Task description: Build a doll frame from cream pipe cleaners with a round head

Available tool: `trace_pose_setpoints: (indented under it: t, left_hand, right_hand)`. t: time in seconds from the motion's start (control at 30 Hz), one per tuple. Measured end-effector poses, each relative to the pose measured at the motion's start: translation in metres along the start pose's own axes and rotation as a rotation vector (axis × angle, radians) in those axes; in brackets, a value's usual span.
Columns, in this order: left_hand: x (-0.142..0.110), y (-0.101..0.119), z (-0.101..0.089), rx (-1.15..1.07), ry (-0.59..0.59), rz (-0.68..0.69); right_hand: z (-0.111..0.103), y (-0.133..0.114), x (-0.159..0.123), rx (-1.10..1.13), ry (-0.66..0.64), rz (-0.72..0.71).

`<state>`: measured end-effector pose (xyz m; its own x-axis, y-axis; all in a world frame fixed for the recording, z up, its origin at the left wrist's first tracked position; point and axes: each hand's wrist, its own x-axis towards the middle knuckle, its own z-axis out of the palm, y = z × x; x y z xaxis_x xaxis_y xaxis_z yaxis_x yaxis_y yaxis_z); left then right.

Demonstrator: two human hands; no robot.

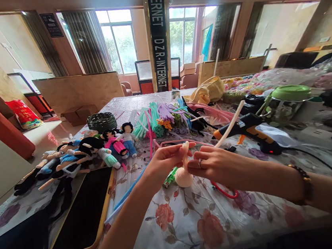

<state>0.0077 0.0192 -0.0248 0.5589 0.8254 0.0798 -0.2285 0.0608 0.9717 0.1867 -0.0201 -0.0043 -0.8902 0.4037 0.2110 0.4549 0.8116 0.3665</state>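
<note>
My left hand and my right hand meet above the floral tablecloth. Between them they pinch a cream pipe-cleaner piece: a thin stem rising from a round fuzzy ball. The left fingertips grip the stem near its top. The right hand, with a ring on one finger, is curled against the stem's right side. A beaded bracelet sits on my right wrist. Under the hands lie a green lighter and a red pipe cleaner.
Several small pipe-cleaner dolls lie at the left beside a phone. A heap of coloured pipe cleaners fills the middle. An orange and black glue gun stands at the right, near a green-lidded cup.
</note>
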Motion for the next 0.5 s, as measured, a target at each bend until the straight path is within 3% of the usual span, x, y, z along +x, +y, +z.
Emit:
trace_pose_setpoints:
  t: [0.5]
  left_hand:
    - [0.000,0.000,0.000,0.139,0.131,0.130]
  right_hand:
    - [0.007,0.012,-0.004,0.140,0.006,0.079]
